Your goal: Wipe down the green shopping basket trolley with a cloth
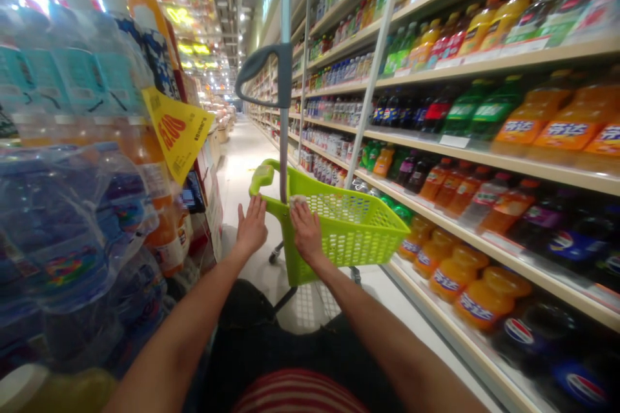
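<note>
A lime-green shopping basket cart (358,232) stands in a store aisle in front of me, with a grey pull handle (266,74) on an upright pole. My left hand (252,226) lies flat with fingers stretched against the near left rim of the basket. My right hand (306,229) rests on the near rim by the pole, fingers curved over the edge and touching a small pale object I cannot make out. The basket looks empty inside.
Shelves of bottled soft drinks (484,142) run along the right side. Shrink-wrapped packs of bottles (82,206) are stacked at the left with a yellow price tag (177,132). The pale aisle floor (242,155) stretches ahead between them.
</note>
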`<state>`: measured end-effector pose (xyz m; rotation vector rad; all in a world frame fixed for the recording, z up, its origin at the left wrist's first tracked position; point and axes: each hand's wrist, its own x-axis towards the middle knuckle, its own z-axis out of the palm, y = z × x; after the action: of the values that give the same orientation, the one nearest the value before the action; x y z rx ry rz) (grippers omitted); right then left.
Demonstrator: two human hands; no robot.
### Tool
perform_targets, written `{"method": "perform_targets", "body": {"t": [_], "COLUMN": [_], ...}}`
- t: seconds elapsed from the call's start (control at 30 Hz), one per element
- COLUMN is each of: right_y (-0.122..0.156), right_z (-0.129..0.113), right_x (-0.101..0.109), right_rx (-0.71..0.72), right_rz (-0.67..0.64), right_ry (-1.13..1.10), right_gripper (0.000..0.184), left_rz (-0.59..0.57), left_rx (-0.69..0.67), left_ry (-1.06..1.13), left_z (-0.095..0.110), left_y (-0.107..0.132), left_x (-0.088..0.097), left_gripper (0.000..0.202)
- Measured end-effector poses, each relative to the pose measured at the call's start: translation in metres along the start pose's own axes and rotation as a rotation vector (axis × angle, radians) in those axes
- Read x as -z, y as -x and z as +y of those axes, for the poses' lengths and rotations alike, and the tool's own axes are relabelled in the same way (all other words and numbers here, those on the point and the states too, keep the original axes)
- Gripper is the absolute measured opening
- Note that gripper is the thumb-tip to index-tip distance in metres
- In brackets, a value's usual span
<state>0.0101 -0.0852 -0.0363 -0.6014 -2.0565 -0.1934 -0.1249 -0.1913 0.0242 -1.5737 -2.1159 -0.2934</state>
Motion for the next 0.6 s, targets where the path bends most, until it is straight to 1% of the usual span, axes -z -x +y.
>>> {"method": "perform_targets", "body": {"t": [0.03,0.1,0.2,0.3,0.43,0.6], "right_y": [-0.009,-0.019,-0.014,-0.002,0.006,0.007], "right_z": [-0.001,-0.002,0.003,0.015,0.032,0.047], "right_x": [-0.001,-0.007,-0.019,-0.024,-0.022,-0.018], "right_rx": [-0.027,-0.063,-0.082,-0.042,0.035,0.034], "right_rz": [0.001,-0.041,-0.106,-0.098,-0.069,-0.074], "right_ry": [-0.010,-0.018,0.015,0.043,0.040,0.024], "right_gripper": [0.046,0.046,0.048,0.051,0.052,0.052], "left_rz": [0.002,-0.049,-0.151,-0.166,-0.153,-0.157], "left_rx": [0.004,0.014,0.014,0.014,0.029,0.030], "left_ry": [0.002,0.011,0.035,0.044,0.045,0.057], "left_z": [0.000,0.000,0.000,0.003,0.011,0.023], "left_y": [-0.009,-0.024,-0.036,-0.035,-0.029,-0.028], "left_x": [0.005,0.013,0.019,0.023,0.027,0.027], "left_gripper": [0.074,0.073,0.070,0.069,0.067,0.070]}}
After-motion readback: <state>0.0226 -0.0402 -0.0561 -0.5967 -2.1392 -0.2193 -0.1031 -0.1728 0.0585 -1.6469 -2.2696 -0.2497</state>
